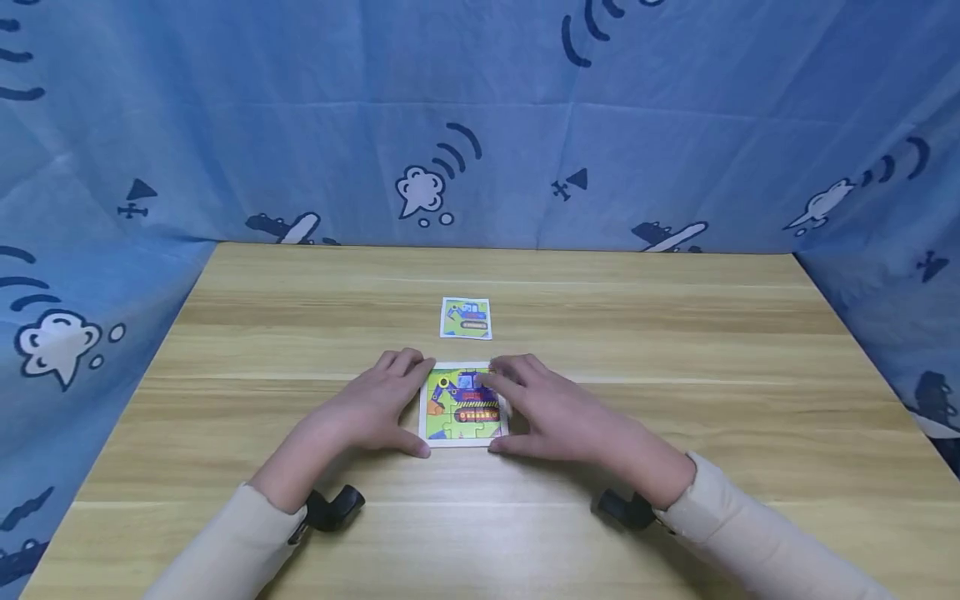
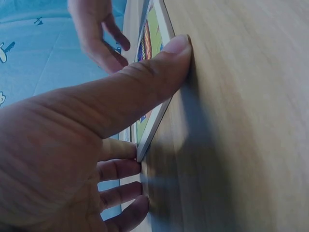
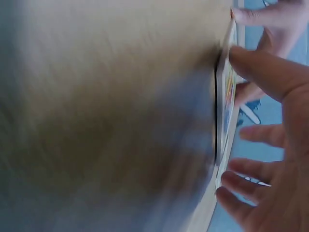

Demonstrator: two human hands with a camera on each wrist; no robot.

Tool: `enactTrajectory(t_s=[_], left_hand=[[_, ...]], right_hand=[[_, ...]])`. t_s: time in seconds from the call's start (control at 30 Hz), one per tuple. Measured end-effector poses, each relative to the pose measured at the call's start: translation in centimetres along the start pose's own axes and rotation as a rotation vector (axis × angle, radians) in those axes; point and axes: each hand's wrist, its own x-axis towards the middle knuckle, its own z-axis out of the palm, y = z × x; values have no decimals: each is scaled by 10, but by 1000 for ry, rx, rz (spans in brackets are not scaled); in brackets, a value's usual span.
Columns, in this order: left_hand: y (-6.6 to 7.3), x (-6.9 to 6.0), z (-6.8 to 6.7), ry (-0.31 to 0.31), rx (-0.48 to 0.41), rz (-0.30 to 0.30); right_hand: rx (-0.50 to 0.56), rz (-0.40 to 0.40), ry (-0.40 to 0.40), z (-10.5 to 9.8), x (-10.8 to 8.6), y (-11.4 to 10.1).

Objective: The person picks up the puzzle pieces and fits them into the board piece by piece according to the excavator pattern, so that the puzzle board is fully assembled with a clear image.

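Observation:
A small square jigsaw puzzle (image 1: 453, 417) in a white tray lies on the table, its pieces fitted into a picture of a purple digger on green. At its left side is my left hand (image 1: 371, 406), thumb by the near corner and index finger by the far one. The left wrist view shows that thumb (image 2: 145, 77) lying fairly straight against the tray's edge. My right hand (image 1: 558, 408) spreads over the right side. Its thumb is by the near right corner, and one finger reaches above the upper right pieces. Beyond the puzzle lies a picture card (image 1: 466, 318) with the same digger.
The wooden tabletop (image 1: 675, 333) runs back to a blue patterned cloth (image 1: 510, 125) hanging behind and at both sides. Dark wrist devices (image 1: 333, 508) sit by the cuffs of both light sleeves (image 1: 757, 525).

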Motion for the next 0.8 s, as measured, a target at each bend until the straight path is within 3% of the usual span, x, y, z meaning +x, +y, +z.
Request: enactTrajectory(t_s=[0.23, 0.6, 0.8], left_hand=[[-3, 3, -1, 27, 8, 25], [-15, 28, -5, 50, 47, 28], [-16, 31, -3, 33, 34, 15]], right_hand=[[10, 91, -117, -6, 8, 8], [22, 139, -158, -11, 29, 23], [38, 165, -182, -8, 33, 27]])
